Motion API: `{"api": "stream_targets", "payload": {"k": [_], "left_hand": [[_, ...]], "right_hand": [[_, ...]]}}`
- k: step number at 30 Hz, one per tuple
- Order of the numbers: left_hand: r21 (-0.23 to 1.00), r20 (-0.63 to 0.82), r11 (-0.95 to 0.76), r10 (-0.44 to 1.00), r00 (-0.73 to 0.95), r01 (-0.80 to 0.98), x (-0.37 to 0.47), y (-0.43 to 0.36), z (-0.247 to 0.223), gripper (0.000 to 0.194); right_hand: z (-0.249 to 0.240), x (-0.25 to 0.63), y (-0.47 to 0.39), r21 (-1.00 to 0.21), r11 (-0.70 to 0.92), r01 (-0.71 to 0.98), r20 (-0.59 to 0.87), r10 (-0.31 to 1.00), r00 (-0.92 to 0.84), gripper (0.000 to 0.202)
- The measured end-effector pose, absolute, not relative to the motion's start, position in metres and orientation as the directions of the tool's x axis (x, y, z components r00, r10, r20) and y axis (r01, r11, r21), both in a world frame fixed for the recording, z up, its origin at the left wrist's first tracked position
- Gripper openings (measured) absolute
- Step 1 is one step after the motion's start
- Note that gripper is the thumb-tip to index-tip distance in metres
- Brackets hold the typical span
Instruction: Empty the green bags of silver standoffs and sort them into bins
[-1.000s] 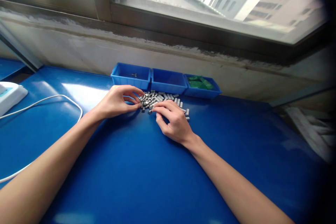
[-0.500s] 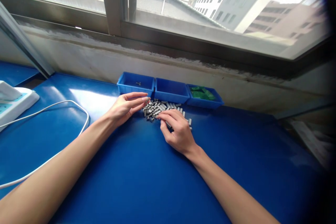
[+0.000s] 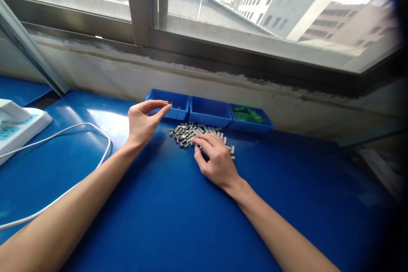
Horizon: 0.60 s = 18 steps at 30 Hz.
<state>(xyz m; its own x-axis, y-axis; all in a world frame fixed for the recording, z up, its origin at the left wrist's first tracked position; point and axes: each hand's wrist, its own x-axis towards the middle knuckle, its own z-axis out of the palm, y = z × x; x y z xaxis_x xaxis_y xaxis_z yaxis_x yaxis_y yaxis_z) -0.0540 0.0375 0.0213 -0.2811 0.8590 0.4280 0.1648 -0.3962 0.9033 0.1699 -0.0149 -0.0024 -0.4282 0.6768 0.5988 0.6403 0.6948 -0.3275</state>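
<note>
My left hand (image 3: pixel 143 122) is raised over the front of the left blue bin (image 3: pixel 183 114), thumb and fingers pinched on a small screw (image 3: pixel 169 103) at their tips. My right hand (image 3: pixel 217 159) rests low at the near side of a pile of silvery screws (image 3: pixel 183 133), its fingers curled and the thumb close to the fingertips. Whatever lies between those fingertips is too small to make out. Metal hex standoffs (image 3: pixel 210 129) lie mixed along the pile's right side, partly hidden by my right hand. A few small pieces show inside the left bin.
A middle blue bin (image 3: pixel 210 120) and a right bin (image 3: pixel 255 128) with green packets (image 3: pixel 247 114) line up along the wall below the window. On the left, a white power strip (image 3: pixel 24 129) and its cable (image 3: pixel 72 126) lie on the blue table (image 3: pixel 165 216).
My left hand has moved from the pile up and left to the left bin, with a small screw in its fingertips. My right hand stays at the pile, almost still.
</note>
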Motion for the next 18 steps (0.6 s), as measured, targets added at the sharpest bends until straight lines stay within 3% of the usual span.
{"api": "stream_targets", "payload": {"k": [5, 10, 18], "left_hand": [[0.882, 0.461, -0.379, 0.819, -0.342, 0.281, -0.056, 0.048, 0.018, 0.031], [0.843, 0.512, -0.420, 0.818, -0.263, 0.336, -0.055, 0.042, 0.015, 0.028], [0.482, 0.696, -0.609, 0.703, 0.147, 0.630, -0.062, 0.045, 0.001, 0.019]], "right_hand": [[-0.002, 0.170, -0.015, -0.325, 0.702, 0.633, 0.598, 0.671, -0.438, 0.021], [-0.004, 0.170, -0.015, -0.337, 0.691, 0.640, 0.580, 0.688, -0.437, 0.023], [-0.004, 0.169, -0.014, -0.339, 0.688, 0.642, 0.576, 0.691, -0.436, 0.021]]}}
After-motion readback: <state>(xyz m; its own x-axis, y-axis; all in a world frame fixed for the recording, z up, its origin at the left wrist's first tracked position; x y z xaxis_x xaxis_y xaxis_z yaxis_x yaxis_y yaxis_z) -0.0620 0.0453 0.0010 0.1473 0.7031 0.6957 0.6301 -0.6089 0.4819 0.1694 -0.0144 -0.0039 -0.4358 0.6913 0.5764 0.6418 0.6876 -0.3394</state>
